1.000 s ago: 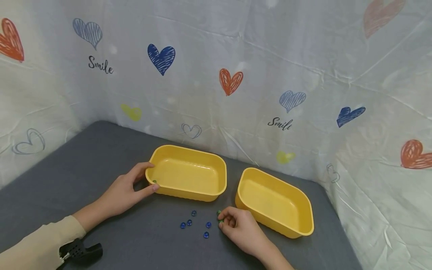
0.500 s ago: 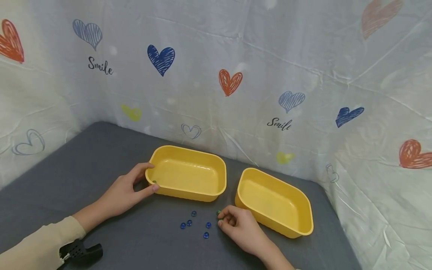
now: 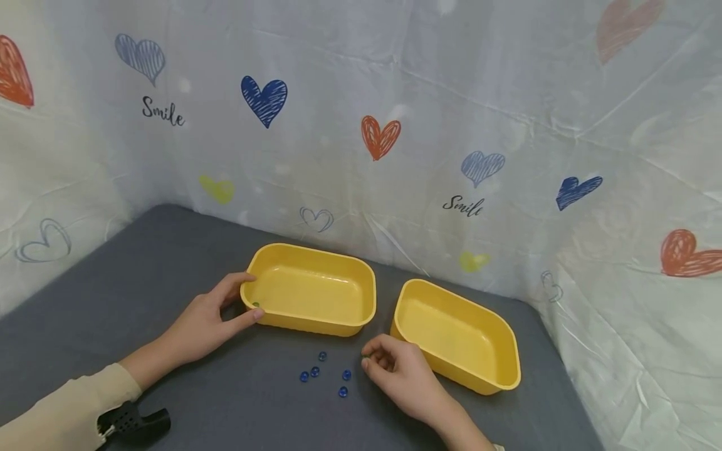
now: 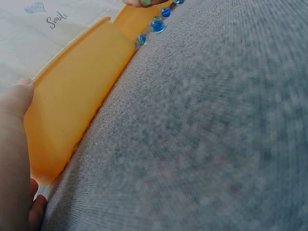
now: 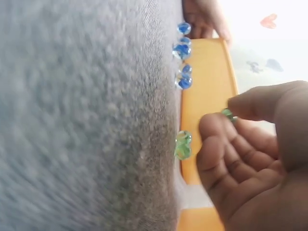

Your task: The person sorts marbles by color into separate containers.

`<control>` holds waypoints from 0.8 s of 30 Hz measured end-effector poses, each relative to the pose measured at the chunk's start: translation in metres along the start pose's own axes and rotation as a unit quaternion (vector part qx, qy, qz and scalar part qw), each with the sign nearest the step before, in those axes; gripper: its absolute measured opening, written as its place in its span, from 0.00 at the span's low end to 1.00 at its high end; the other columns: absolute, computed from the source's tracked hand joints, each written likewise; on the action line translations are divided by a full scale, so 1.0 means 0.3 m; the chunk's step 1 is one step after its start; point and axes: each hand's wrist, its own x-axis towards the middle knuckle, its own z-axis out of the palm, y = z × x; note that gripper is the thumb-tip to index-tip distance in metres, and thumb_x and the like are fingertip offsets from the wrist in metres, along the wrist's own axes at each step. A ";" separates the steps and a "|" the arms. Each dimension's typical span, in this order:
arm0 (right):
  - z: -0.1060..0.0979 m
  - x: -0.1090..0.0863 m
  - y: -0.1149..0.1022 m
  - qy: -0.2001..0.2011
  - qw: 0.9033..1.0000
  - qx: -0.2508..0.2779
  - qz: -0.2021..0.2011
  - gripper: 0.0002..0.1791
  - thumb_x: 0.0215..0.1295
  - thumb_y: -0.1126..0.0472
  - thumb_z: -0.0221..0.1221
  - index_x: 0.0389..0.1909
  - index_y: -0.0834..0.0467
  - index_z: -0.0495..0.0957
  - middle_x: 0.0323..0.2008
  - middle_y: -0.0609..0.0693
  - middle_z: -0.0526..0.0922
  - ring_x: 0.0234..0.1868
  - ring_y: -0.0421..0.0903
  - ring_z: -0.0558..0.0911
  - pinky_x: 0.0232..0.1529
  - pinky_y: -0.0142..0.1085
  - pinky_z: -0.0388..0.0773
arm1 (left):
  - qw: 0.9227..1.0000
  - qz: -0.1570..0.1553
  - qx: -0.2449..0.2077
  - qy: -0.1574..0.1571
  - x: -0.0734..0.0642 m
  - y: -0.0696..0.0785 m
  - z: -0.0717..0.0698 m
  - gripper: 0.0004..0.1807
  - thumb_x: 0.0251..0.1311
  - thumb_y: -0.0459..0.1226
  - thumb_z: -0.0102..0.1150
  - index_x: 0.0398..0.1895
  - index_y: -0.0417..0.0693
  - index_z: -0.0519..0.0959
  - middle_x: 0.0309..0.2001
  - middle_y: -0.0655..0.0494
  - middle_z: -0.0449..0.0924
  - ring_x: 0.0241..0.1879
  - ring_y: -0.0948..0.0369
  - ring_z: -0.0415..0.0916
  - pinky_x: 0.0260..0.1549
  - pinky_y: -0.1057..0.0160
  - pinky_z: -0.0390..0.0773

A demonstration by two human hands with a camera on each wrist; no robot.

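Observation:
My left hand (image 3: 205, 322) grips the left end of a yellow plastic bin (image 3: 316, 322), its thumb on the front rim. A green marble (image 3: 256, 305) lies inside that bin, in the near left corner. Between thumb and index finger, my right hand (image 3: 403, 376) pinches another green marble (image 5: 228, 114) just above the cloth. Below it, green marbles (image 5: 183, 144) rest on the cloth in the right wrist view, overlapping so I cannot tell how many. Several blue marbles (image 3: 315, 372) lie left of my right hand, in front of the left bin.
A second yellow bin (image 3: 459, 369) stands at the right, just behind my right hand. Grey cloth (image 3: 254, 401) covers the table. A white curtain (image 3: 338, 181) printed with hearts hangs along the back edge.
My right hand has pinched a green marble and risen slightly from the cloth. My left hand keeps its place on the bin. The head view has shifted a little.

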 end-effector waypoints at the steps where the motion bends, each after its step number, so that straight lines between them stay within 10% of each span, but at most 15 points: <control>1: -0.001 0.003 -0.006 0.007 1.000 0.002 -0.004 0.04 0.68 0.56 0.64 0.41 0.50 0.83 0.28 0.41 0.81 0.26 0.41 0.78 0.27 0.34 0.79 | 1.000 0.000 -0.001 0.002 -0.001 -0.001 0.000 0.38 0.63 0.57 0.63 0.72 0.59 0.61 0.71 0.41 0.64 0.63 0.44 0.72 0.54 0.40 0.75; 24: -0.028 0.102 -0.226 0.123 0.988 0.050 -0.080 0.04 0.69 0.62 0.63 0.42 0.52 0.82 0.29 0.45 0.82 0.27 0.45 0.80 0.28 0.36 0.79 | 1.000 0.002 -0.004 0.001 0.001 -0.016 0.007 0.38 0.63 0.57 0.62 0.72 0.60 0.60 0.72 0.44 0.63 0.64 0.47 0.71 0.55 0.42 0.75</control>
